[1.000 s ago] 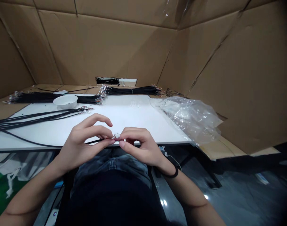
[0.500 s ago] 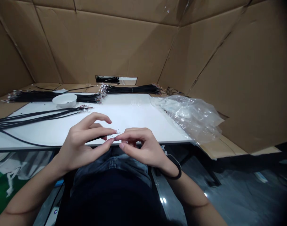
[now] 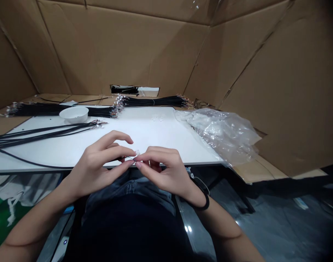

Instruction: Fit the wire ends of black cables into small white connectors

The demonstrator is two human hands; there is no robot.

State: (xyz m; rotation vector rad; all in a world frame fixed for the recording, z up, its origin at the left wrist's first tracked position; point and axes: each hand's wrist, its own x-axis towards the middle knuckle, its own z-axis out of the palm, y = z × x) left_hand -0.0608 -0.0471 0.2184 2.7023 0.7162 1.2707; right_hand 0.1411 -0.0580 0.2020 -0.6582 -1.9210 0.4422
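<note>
Head view: my left hand (image 3: 97,165) curls with fingers nearly closed, pinching a black cable (image 3: 116,159) as it runs toward my right hand (image 3: 163,174). My right fingertips (image 3: 144,155) close tightly at a small white connector (image 3: 137,152), held just above the front edge of the white tabletop (image 3: 144,134).

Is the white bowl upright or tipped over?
Upright: the white bowl sits with its round rim facing up and its open inside showing.

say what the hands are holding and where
A black cable, pinched near its end by the left hand; the right fingertips meet its thin wires by a white connector.
</note>
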